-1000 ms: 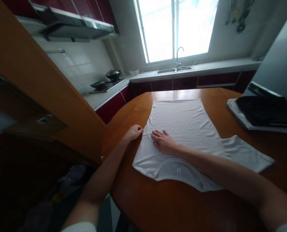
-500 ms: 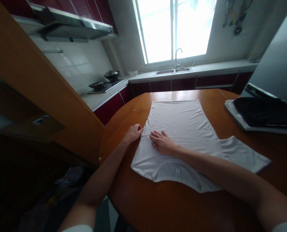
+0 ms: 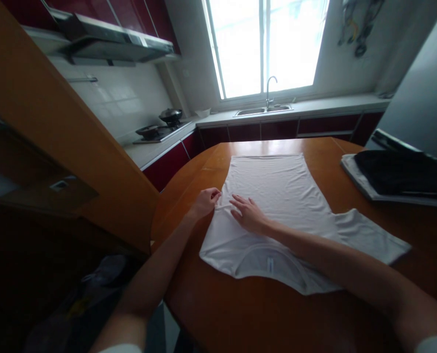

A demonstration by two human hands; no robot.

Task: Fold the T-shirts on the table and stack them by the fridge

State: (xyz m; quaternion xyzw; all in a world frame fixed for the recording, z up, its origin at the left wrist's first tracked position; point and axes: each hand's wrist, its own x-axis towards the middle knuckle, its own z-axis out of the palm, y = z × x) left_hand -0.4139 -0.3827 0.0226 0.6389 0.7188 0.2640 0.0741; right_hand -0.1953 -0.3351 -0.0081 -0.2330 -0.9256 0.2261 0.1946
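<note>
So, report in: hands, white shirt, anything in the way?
Left hand curled at edge of white shirt; right hand open over it. Shirt mostly flat, lightly wrinkled. Right forearm crosses it; black cloth lies apart, to the right.

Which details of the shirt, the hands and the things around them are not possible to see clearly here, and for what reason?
All in the head view:
1. Any words on the neck label: too small and blurred.
2. Part of the white shirt: hidden under the right forearm.
3. Whether the left hand pinches the shirt: its curled fingers hide this.
4. The black cloth: cut off by the right edge.
</note>
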